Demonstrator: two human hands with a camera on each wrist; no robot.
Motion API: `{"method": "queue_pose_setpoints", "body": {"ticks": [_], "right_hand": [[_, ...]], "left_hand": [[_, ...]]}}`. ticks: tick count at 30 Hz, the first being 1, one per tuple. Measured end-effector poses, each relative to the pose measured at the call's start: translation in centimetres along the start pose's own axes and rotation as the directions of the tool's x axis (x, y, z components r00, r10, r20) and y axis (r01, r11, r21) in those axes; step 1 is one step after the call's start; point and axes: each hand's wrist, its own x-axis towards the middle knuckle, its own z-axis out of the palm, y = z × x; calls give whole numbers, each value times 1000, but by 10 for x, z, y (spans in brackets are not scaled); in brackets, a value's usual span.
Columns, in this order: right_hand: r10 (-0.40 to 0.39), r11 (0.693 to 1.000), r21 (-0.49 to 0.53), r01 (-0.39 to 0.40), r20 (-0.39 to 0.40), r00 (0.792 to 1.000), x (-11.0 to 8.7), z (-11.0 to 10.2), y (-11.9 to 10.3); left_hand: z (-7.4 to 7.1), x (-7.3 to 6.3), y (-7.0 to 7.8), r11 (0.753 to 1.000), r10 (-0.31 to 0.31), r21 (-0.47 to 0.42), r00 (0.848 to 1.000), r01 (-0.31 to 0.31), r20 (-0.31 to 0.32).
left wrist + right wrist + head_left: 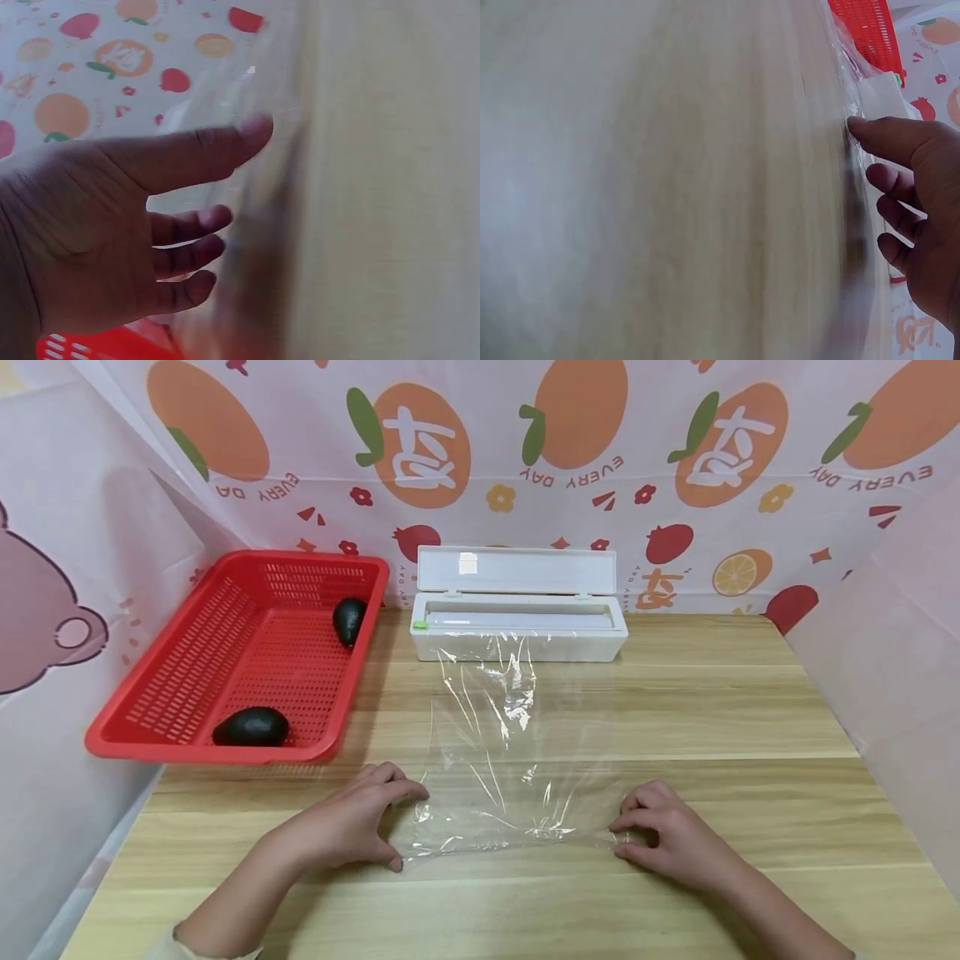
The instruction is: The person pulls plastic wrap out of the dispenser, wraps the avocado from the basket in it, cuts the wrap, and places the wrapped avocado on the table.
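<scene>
A clear sheet of cling film (491,768) stretches from a white cling film dispenser (517,647) toward me across the wooden table. At the film's near left corner is my left hand (356,818), thumb and fingers spread well apart. In the left wrist view, the left thumb (255,131) lies at the film's edge and three fingers are bent loosely. My right hand (667,835) is at the near right corner, its thumb and index fingertips a small gap apart beside the film. The right wrist view shows the right thumb (862,127) against the film's edge.
A red plastic basket (333,727) stands at the left with two dark avocados inside, one avocado (255,727) near its front and another avocado (349,621) by the right wall. The dispenser's lid (517,570) stands raised. Behind hangs a fruit-printed cloth (495,468).
</scene>
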Motion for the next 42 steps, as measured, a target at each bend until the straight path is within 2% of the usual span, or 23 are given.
{"method": "queue_pose_setpoints", "body": {"ticks": [2,5,8,10,14,17,22,27,31,35,38,42], "right_hand": [[-1,1000,22,1,-5,1000,1,0,-2],[13,999,48,-12,-24,1000,2,-1,-4],[66,998,18,-66,-25,997,5,-2,-6],[114,993,-30,-115,-5,993,11,-1,-6],[182,978,-108,-177,42,982,31,2,-3],[206,973,-125,-195,81,975,52,2,4],[241,959,-185,-214,136,961,82,1,24],[262,949,-212,-232,130,956,91,-1,40],[264,953,-171,-249,70,962,89,-4,39],[284,953,-114,-281,9,959,76,-7,28],[295,954,-60,-293,24,955,59,-7,17],[264,964,11,-266,88,961,35,-4,5]], "left_hand": [[-5,1,2,999,-9,-39,1000,9,-9],[-9,9,6,998,-5,-67,996,-1,-85],[-7,26,9,1000,15,-14,984,-18,-179],[-3,41,10,999,24,50,978,-14,-205],[4,65,9,982,13,186,978,27,-207],[6,77,7,965,-26,249,978,78,-206],[7,90,3,950,-67,287,977,124,-201],[5,105,3,946,-104,283,975,158,-195],[7,113,2,949,-112,268,971,168,-211],[7,116,1,960,-109,228,967,163,-231],[7,114,1,967,-105,201,963,157,-248],[7,110,2,970,-81,198,956,140,-281]]}}
